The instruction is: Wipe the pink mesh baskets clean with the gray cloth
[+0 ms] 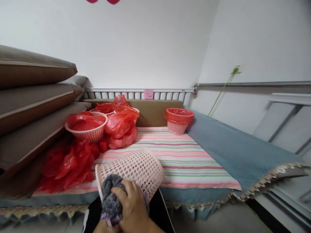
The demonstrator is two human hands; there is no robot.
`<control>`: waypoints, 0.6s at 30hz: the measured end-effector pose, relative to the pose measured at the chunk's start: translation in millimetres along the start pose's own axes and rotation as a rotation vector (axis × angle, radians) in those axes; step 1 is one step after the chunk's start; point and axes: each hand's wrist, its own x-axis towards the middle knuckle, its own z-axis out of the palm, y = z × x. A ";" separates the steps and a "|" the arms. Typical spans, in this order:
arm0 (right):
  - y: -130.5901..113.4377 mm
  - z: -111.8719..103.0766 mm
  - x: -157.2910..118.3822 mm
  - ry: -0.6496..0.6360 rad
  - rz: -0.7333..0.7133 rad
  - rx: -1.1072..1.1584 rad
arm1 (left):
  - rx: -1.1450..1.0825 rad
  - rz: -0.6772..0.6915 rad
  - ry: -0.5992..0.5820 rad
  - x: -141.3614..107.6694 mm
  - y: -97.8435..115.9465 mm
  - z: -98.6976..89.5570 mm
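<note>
A pale pink plastic basket with a holed wall lies tilted on its side above my lap, its mouth toward the lower left. My right hand presses a grey cloth with a purple edge against the basket's side near the rim, fingers bent over the cloth. Low at the bottom edge, my left hand is at the lower end of the basket's rim. The cloth and the frame edge hide most of its fingers.
Crumpled red plastic bags lie at left, beside a bag-lined basket and a bulging red bag. A red-topped pink basket stands back right on the striped cloth. Stacked cushions rise at left.
</note>
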 end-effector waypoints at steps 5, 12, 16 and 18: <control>75.2 -52.2 26.5 0.121 0.333 -0.306 | -0.344 -0.151 -0.235 -9.6 -3.1 -6.1; 131.4 -73.5 28.1 0.174 0.559 -0.429 | -0.413 -0.063 -0.414 -7.0 3.5 6.0; 97.2 -56.8 29.9 0.169 0.425 -0.328 | -0.319 -0.096 -0.366 -9.3 5.2 0.0; 66.8 -46.2 32.9 0.132 0.346 -0.237 | -0.312 -0.104 -0.371 -10.0 1.6 -2.6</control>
